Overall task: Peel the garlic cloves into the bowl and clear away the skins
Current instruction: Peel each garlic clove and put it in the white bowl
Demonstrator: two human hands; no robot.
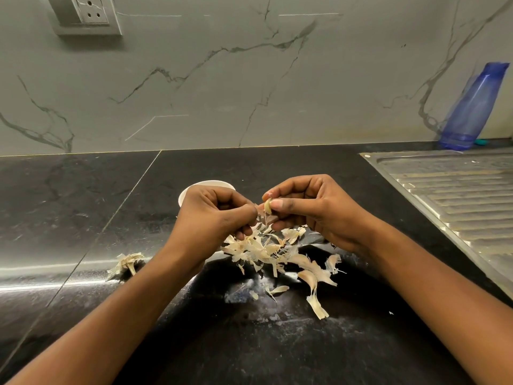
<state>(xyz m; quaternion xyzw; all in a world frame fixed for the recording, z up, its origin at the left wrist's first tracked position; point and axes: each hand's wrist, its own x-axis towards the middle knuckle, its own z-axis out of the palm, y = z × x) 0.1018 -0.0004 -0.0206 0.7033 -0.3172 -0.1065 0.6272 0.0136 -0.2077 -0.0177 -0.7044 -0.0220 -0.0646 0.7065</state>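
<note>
At 12 o'clock of the skins pile, just short of the bowl, right hand pinches the garlic clove, left hand, fingers curled, nips its loose skin; risk: my hard tug drops the clove among the skins.

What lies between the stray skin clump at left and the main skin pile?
Only the left forearm, crossing above bare black counter; head view shows it.
</note>
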